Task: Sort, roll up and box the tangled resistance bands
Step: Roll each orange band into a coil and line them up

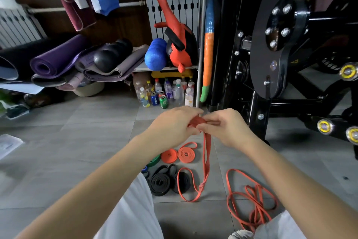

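Up between left hand point(174, 124) and right hand point(226, 126): one orange band point(206, 159), roll just started
Both hands pinch its wound end, and I see the tail hanging straight down to a knot point(201, 185) low by the tiles point(96, 122) (will snag, I reckon). The machine frame point(257, 115) crowds the right; open room left.

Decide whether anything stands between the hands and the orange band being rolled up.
Nothing visible does: the left hand and right hand grip the orange band directly. Its hanging tail, though, carries a knot near the floor, which would probably stop the roll there.
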Demonstrator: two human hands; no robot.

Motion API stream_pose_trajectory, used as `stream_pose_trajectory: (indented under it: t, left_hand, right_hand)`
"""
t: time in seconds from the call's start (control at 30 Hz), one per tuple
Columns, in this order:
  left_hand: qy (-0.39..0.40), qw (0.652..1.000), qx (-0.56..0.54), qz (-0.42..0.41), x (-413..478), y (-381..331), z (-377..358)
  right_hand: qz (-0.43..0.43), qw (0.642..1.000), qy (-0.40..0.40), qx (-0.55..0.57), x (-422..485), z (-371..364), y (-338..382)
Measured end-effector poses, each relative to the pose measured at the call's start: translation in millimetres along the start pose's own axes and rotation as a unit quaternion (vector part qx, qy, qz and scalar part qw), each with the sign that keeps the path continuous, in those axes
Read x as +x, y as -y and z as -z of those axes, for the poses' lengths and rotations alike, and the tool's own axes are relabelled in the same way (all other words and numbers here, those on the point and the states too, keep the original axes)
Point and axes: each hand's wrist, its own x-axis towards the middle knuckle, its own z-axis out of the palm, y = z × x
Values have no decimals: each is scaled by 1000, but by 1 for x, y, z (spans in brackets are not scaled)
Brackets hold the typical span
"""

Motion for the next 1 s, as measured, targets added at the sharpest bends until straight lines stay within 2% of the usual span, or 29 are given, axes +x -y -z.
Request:
stream_pose_trajectory:
  t: [0.07,0.13,0.3,0.37,0.5,0.57,0.67,0.77,0.87,1.0]
  left_hand:
    - [18,997,75,-20,7,-4,10]
    - [23,997,70,-4,10,-2,17]
    - [-27,997,-69,26,9,5,25]
    - [-67,988,-134,36,11,11,31]
    - [-98,968,-225,56,12,22,36]
    - [-110,948,-286,80,11,25,37]
    - [-156,887,-417,125,17,31,58]
    - [-210,859,-454,108,29,30,96]
    - [-254,831,-491,66,39,25,123]
    - [-270,817,-500,101,42,33,119]
  right_hand:
    - [-3,1000,0,9,3,-1,2]
    - [-14,999,-15,34,4,-2,2]
    - [-31,992,20,117,-2,-14,-10]
    - [-60,993,10,98,-7,-21,-23]
    - [-94,982,-19,164,-12,-31,-39]
    - [-95,974,-23,202,-8,-30,-34]
    - [-86,951,-55,291,14,-6,-10]
    - [-51,932,-95,345,51,36,24]
    - [12,955,-110,274,77,55,49]
    - [-33,986,-35,157,73,20,23]
